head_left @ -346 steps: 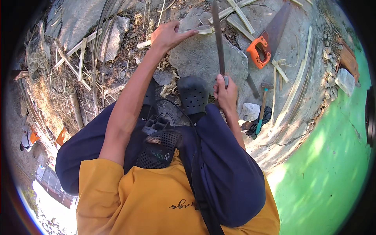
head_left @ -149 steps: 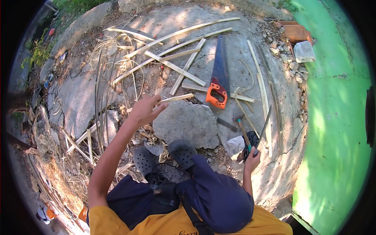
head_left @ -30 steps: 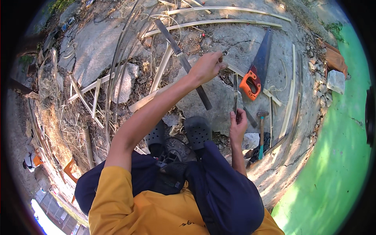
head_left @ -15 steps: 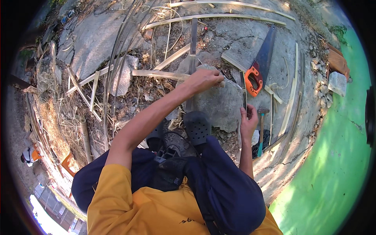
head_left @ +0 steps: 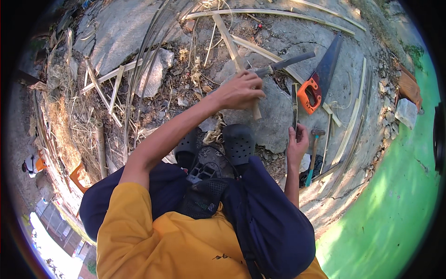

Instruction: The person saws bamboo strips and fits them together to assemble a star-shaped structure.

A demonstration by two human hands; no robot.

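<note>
Over a grey flat stone [head_left: 278,118], my left hand [head_left: 240,90] is closed around crossed strips. A pale wooden strip [head_left: 227,39] runs through my grip, its lower end poking out below the fingers. A dark strip [head_left: 297,59] crosses it by my knuckles and points to the right. How the two are joined is hidden by my hand. My right hand [head_left: 298,140] pinches the lower part of a narrow dark strip [head_left: 294,104] that stands nearly upright in view. Just right of that strip lies a handsaw [head_left: 309,95] with an orange handle.
Right of my right hand lies a hammer [head_left: 312,160] with a teal grip. Long pale strips [head_left: 348,125] lie at the right, and more [head_left: 278,17] at the far side. Scrap sticks [head_left: 116,88] and stones litter the left. Green ground or water [head_left: 385,200] borders the far right.
The crossed strips in my left hand have turned clockwise: the pale one, sideways before, now stands steep, and the dark one points right. My right hand keeps its pinch on the narrow strip.
</note>
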